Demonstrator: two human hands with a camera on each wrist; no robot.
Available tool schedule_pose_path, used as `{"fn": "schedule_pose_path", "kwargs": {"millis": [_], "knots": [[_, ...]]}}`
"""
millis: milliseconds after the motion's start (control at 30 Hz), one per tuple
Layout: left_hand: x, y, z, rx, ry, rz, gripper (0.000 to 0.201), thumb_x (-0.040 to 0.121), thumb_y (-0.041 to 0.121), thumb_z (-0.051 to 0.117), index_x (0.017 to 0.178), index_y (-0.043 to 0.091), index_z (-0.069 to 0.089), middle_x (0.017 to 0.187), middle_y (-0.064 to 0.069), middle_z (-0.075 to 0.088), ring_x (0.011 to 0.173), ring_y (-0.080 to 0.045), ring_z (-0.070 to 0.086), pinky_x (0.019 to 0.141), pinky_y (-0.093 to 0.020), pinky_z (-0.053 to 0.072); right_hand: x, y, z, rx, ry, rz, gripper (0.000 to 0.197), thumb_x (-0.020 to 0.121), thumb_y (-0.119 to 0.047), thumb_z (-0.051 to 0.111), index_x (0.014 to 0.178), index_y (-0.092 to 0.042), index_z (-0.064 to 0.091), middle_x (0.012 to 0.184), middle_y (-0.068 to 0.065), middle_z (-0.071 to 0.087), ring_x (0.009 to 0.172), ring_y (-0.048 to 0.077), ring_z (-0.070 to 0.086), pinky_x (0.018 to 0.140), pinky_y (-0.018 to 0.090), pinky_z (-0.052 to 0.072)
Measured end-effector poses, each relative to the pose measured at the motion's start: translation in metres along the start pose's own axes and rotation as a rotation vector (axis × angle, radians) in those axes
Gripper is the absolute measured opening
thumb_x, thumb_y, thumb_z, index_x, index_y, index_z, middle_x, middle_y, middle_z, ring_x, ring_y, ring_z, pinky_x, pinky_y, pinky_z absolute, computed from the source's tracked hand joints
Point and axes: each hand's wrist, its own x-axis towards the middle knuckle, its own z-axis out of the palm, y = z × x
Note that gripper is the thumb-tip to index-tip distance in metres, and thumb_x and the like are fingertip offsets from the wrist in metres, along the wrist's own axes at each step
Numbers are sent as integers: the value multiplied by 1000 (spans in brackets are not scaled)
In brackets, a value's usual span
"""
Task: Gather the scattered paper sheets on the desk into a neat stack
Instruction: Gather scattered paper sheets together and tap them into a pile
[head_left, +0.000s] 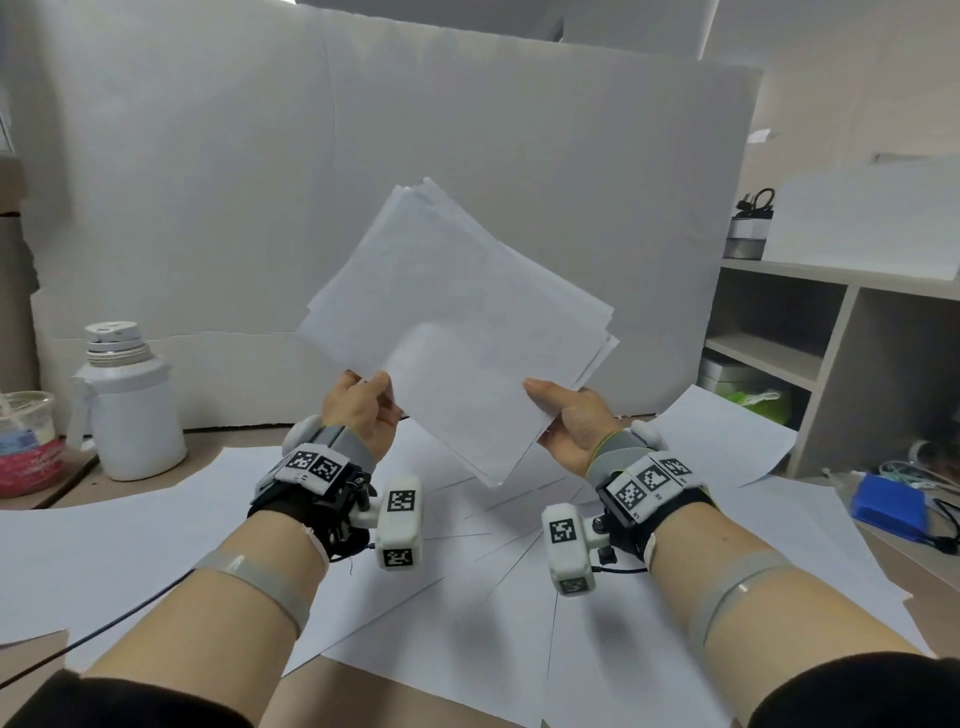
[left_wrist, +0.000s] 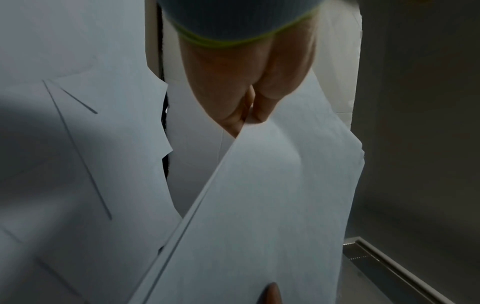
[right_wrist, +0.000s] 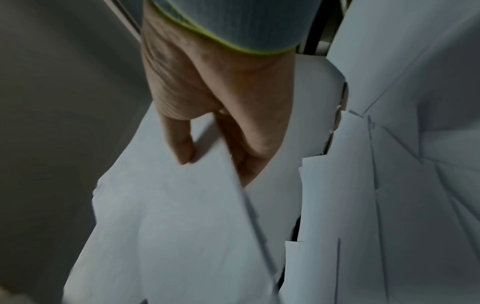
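A bundle of white paper sheets (head_left: 457, 322) is held up in the air, tilted like a diamond, its edges uneven. My left hand (head_left: 363, 410) pinches the bundle's lower left edge. My right hand (head_left: 566, 415) grips its lower right edge, thumb on the front. In the left wrist view the bundle (left_wrist: 272, 195) runs away from my left hand (left_wrist: 246, 115). In the right wrist view my right hand (right_wrist: 205, 131) pinches the bundle (right_wrist: 168, 216), thumb on top. Several loose sheets (head_left: 467, 582) lie fanned and overlapping on the desk below.
A white thermos jug (head_left: 127, 405) and a red-banded tub (head_left: 26, 441) stand at the left. A white board (head_left: 363, 182) backs the desk. At the right are grey shelves (head_left: 831, 338) and a blue box (head_left: 891, 506) with cables.
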Motion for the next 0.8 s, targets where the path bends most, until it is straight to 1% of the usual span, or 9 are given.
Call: {"fn": "schedule_pose_path", "kwargs": {"millis": [67,200,267,367,433,500,600,733,800], "knots": [[-5,-1,-2,-52,-48,-46,29,98,-10,44,77,10,42,66,-9,51,55,-21,59,47,-30,53,1,-2,5,-59,72,-36,74,73,-4,83,137,3,45,118,21,69,103,34,71,80,50,60],[-3,-1,-20,-44,-127,-112,26,82,-22,50,82,4,50,69,-14,56,67,-30,64,62,-37,61,6,-9,0,-413,182,-179,57,73,-24,82,121,-5,59,108,11,72,102,33,70,91,52,57],[3,0,-33,7,-111,-108,16,79,-21,52,84,-6,57,68,-14,58,74,-31,59,64,-36,60,6,-15,-6,-492,194,-248,43,76,-19,80,113,-1,66,104,13,74,98,34,71,94,50,56],[12,7,-50,68,-93,-93,39,86,-11,58,123,2,57,97,-13,67,81,-26,64,69,-37,58,1,-24,-14,-575,211,-310,18,85,-6,73,103,-2,70,104,17,73,101,38,70,96,48,55],[13,12,-57,226,-138,-56,41,86,-9,63,122,10,61,106,-13,68,79,-24,66,67,-32,55,-2,-27,-19,-627,217,-345,11,87,-6,72,97,-5,69,105,20,73,104,39,68,96,47,54],[12,15,-58,409,-197,-22,37,84,-9,66,118,6,64,105,-16,70,80,-26,66,73,-33,52,-2,-27,-23,-668,222,-365,8,88,-6,71,91,1,70,105,23,72,105,40,67,94,46,53],[7,14,-56,626,-288,37,27,81,-12,66,102,5,71,100,-14,74,87,-30,68,75,-35,56,-3,-23,-28,-727,208,-354,11,87,-8,71,77,-7,68,97,21,73,103,42,68,94,51,54],[6,7,-61,704,-332,34,32,79,-18,62,100,5,71,103,-15,74,93,-31,70,82,-36,58,-4,-17,-40,-726,153,-246,8,83,-8,74,86,-13,69,105,18,73,101,37,70,95,50,55],[5,0,-64,705,-329,13,35,79,-20,62,105,2,68,107,-16,73,99,-34,69,81,-36,58,-3,-12,-51,-762,121,-150,25,75,-11,79,97,-9,68,106,14,73,98,33,70,89,43,57]]}}
